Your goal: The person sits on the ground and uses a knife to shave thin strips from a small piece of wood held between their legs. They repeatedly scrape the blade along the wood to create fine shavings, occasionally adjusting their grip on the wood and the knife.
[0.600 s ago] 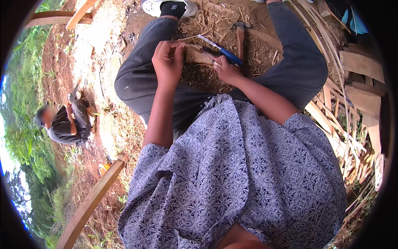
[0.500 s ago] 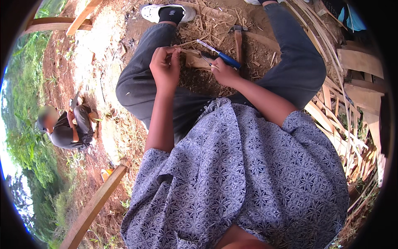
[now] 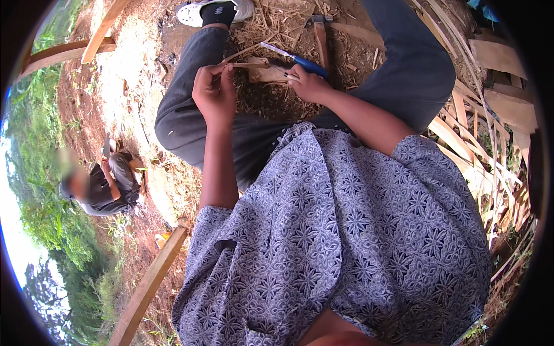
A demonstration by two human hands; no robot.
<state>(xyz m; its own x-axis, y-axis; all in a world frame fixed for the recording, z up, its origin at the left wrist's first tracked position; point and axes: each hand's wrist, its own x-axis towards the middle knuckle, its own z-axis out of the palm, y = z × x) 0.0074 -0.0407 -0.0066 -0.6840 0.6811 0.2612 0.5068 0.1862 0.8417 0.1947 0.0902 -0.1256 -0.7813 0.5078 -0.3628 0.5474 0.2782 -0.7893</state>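
My left hand point(image 3: 214, 92) pinches a thin wood strip point(image 3: 245, 65) between thumb and fingertips. Closed around a small knife point(image 3: 291, 76), my right hand point(image 3: 310, 85) is to the right of the strip; a thin blade points up and left from the fist, and most of the handle is hidden. A short wooden block point(image 3: 264, 75) rests on the ground between the hands, below the strip. Just beyond my right hand lies a chisel point(image 3: 310, 66) with a blue handle. Farther off is a hammer point(image 3: 321, 43) with a wooden handle.
Wood shavings point(image 3: 283, 26) litter the ground between my legs. Long split strips point(image 3: 461, 144) and flat boards point(image 3: 497, 57) are piled at the right. On the left stand wooden beams point(image 3: 151, 282), and another person point(image 3: 107, 184) sits farther off on the slope.
The view has shifted, so the ground items appear farther up and left. Both hands keep their grips; the knife blade looks slightly lower beside the block.
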